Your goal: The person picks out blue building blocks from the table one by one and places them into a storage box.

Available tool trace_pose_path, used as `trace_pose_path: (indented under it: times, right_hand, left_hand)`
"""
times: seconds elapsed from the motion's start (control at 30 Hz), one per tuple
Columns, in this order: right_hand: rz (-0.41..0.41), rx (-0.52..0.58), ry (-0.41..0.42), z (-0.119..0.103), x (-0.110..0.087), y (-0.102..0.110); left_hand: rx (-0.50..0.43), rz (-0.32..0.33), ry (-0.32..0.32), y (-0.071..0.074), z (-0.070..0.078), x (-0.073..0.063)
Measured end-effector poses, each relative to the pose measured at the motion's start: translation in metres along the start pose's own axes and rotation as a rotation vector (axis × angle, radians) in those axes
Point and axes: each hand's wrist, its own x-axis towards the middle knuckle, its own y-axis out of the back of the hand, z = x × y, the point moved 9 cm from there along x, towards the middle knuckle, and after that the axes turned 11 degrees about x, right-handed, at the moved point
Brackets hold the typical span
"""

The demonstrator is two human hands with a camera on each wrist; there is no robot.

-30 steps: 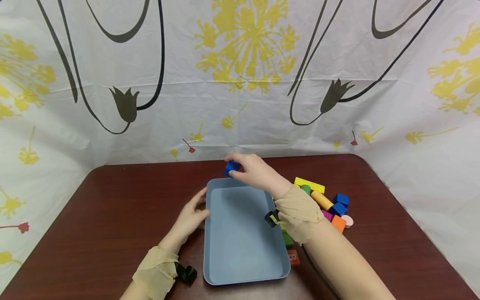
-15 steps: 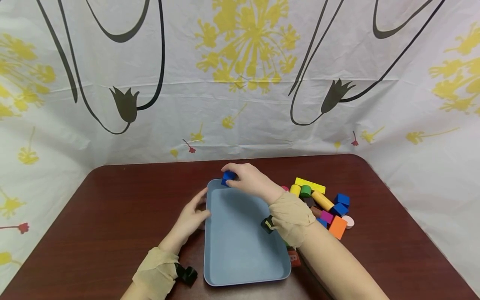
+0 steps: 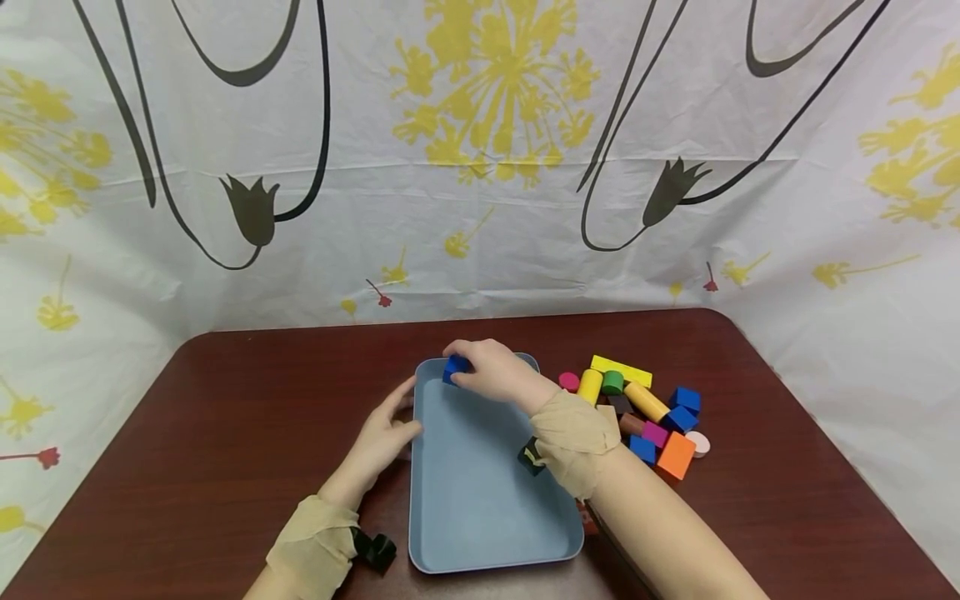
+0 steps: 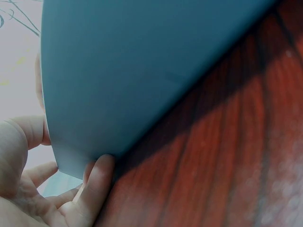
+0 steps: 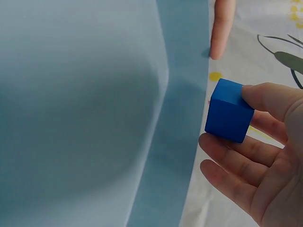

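Observation:
A blue cube block (image 3: pixel 453 369) is pinched between thumb and fingers of my right hand (image 3: pixel 497 372), over the far left corner of the tray. In the right wrist view the blue cube (image 5: pixel 229 113) shows beside the tray wall (image 5: pixel 182 113). The shallow grey-blue tray (image 3: pixel 487 492) lies lengthwise before me. My left hand (image 3: pixel 378 437) rests against its left side, fingers spread and only slightly bent. In the left wrist view, fingertips (image 4: pixel 102 170) touch the tray's outer wall (image 4: pixel 113 85) just above the wood.
Right of the tray lies a loose pile of coloured blocks, including a yellow bar (image 3: pixel 621 371), an orange block (image 3: pixel 677 456), a green cylinder (image 3: pixel 612 382) and a white disc (image 3: pixel 699 443). My right forearm hides some. A patterned cloth (image 3: pixel 480 250) hangs behind the dark wooden table (image 3: pixel 247 433).
My right hand has brought the blue cube from beyond the tray's far edge toward me, over its far left corner. More of the block pile shows. The left hand stays against the tray.

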Motion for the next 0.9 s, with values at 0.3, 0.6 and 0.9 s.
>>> trace_pose_path:
  times: [0.3, 0.6, 0.9]
  right_hand:
    - [-0.03, 0.003, 0.02, 0.002, 0.0, -0.011]
    - [-0.077, -0.019, -0.009, 0.007, -0.001, -0.023]
    - [-0.084, -0.052, -0.004, 0.009, 0.0, -0.031]
  left_hand:
    - [0.009, 0.001, -0.001, -0.001, -0.007, 0.003]
    - [0.006, -0.002, 0.003, -0.001, -0.009, 0.003]
    - [0.003, 0.003, 0.022, -0.001, -0.01, 0.004]
